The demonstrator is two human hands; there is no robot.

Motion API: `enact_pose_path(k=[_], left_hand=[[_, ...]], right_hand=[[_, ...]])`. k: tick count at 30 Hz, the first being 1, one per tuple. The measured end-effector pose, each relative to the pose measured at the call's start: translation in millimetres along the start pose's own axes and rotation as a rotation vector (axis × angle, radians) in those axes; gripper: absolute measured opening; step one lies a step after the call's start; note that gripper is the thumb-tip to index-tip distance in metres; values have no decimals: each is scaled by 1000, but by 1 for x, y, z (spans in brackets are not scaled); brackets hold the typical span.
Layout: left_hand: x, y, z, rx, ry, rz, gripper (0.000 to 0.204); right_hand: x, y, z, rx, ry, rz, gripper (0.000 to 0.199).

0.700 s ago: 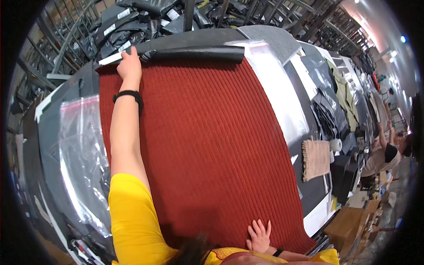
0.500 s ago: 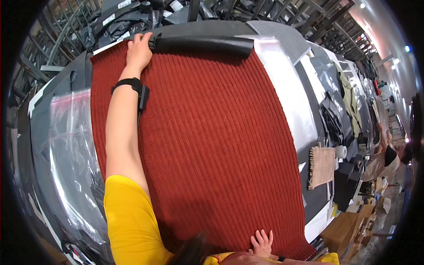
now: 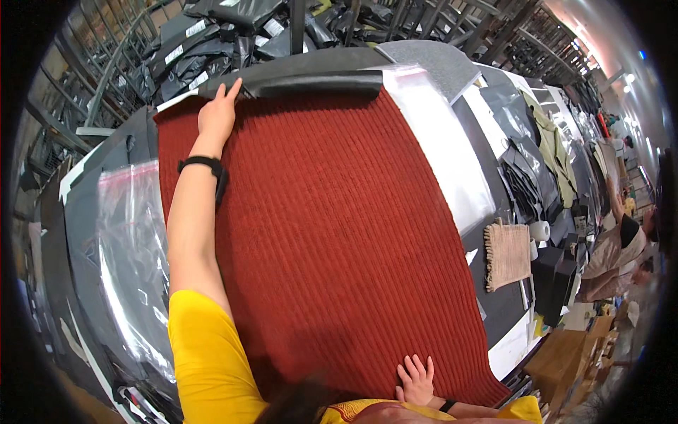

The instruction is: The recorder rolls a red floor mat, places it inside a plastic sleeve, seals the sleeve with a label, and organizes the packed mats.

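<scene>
A large rust-red ribbed mat (image 3: 325, 226) lies spread out in front of me. Along its far edge, part of it curls over and shows a smooth black underside (image 3: 318, 83). My left hand (image 3: 217, 116) reaches to that far edge, at the left end of the curl, with fingers stretched over the mat; its thumb is hard to make out. Close to my body, my right hand (image 3: 417, 381) rests flat on the near part of the mat, fingers spread. A black band circles my left wrist, its device partly hidden.
Clear plastic bags (image 3: 131, 247) lie left of the mat, and a white plastic sheet (image 3: 441, 148) lies right of it. Farther right are a small beige fringed mat (image 3: 507, 256) and a white roll (image 3: 539, 231). Black packages (image 3: 201, 63) fill metal racks beyond the table. Another person (image 3: 614, 247) stands far right.
The view has shifted a little, so the mat's far edge sits lower. The curled strip looks somewhat flatter, and my left fingers are straighter. My right hand stays flat on the mat.
</scene>
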State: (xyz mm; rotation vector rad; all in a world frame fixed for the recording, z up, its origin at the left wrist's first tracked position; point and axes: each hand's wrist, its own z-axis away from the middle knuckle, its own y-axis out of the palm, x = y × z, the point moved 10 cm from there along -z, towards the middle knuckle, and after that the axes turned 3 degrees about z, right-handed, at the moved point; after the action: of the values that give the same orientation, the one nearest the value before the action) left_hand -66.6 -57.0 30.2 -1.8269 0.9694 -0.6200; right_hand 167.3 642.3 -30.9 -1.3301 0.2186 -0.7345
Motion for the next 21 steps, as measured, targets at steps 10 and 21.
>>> enact_pose_path(k=[10, 21], left_hand=[[-133, -220, 179, -182, 679, 467, 42], [-276, -301, 577, 543, 213, 159, 69]], right_hand=[[15, -39, -3, -106, -50, 10, 60], [23, -45, 24, -359, -153, 95, 59]])
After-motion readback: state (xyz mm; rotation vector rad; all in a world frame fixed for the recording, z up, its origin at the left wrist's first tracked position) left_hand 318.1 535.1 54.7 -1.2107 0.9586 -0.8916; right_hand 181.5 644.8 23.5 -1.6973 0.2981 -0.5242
